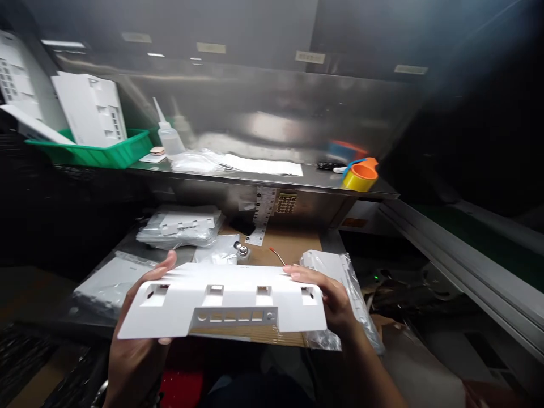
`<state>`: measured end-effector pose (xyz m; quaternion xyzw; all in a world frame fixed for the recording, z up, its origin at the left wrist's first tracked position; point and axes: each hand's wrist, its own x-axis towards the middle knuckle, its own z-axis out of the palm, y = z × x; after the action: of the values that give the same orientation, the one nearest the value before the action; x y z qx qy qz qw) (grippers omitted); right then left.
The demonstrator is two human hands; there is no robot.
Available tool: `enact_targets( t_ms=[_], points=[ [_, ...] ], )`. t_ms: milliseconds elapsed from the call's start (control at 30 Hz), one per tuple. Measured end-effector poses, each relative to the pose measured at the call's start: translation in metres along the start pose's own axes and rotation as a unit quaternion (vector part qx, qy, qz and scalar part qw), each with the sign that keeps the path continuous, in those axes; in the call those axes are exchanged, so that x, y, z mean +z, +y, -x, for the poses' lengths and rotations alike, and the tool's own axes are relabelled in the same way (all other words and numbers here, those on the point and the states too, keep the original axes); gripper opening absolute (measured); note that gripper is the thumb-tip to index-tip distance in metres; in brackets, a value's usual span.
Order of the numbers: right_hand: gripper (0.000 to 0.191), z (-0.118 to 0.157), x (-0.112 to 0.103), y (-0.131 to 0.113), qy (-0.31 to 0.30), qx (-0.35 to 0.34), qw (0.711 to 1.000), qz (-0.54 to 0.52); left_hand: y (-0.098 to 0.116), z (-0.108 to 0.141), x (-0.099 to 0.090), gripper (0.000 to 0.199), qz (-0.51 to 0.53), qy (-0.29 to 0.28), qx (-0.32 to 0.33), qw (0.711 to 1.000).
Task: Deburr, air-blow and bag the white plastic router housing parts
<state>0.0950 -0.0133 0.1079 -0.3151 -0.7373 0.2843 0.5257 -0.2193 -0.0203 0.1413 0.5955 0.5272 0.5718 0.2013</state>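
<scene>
Both my hands hold a white plastic housing [178, 300] in front of me, tilted so its edge with square cut-outs and a grey row of port openings faces me. My left hand [138, 317] grips its left end, thumb on top and fingers underneath. At the right end, my right hand [329, 292] is closed round the housing, with fingers lying over the top edge. Beyond it on the bench are a small metal-capped bottle [242, 254] and a thin red-tipped tool [277, 256].
Bagged white housings lie at the left [114, 277], as a stack [181, 226] and at the right [329, 263]. Above, a steel shelf [255, 177] carries a green basket [123, 153] of housings, a squeeze bottle [169, 137], papers [263, 165] and yellow tape [359, 180].
</scene>
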Motion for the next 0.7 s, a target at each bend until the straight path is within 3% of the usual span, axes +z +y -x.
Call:
enact_targets(
  t_ms=[100, 267, 400, 567, 633, 700],
  points=[
    [0.037, -0.002, 0.007, 0.010, 0.004, 0.029, 0.999, -0.032, 0.007, 0.005, -0.003, 0.071, 0.059, 0.023, 0.035, 0.997],
    [0.036, -0.011, 0.019, 0.021, 0.005, 0.022, 0.998, -0.053, 0.010, 0.011, -0.006, 0.069, 0.116, 0.043, -0.036, 0.992],
    [0.033, -0.015, 0.026, 0.029, 0.007, -0.001, 0.999, -0.035, 0.008, 0.011, -0.005, 0.067, 0.155, 0.055, -0.050, 0.985],
    [0.033, -0.008, 0.031, 0.045, 0.006, 0.020, 0.999, -0.029, -0.006, 0.013, -0.003, 0.068, 0.191, 0.051, -0.080, 0.977],
    [0.035, -0.005, 0.034, 0.051, 0.015, 0.026, 0.999, -0.021, -0.019, 0.016, -0.004, 0.080, 0.277, 0.050, -0.115, 0.953],
    [0.036, -0.001, 0.040, 0.056, 0.017, 0.017, 0.999, -0.023, -0.035, 0.018, -0.007, 0.084, 0.431, -0.007, -0.190, 0.882]
  ],
)
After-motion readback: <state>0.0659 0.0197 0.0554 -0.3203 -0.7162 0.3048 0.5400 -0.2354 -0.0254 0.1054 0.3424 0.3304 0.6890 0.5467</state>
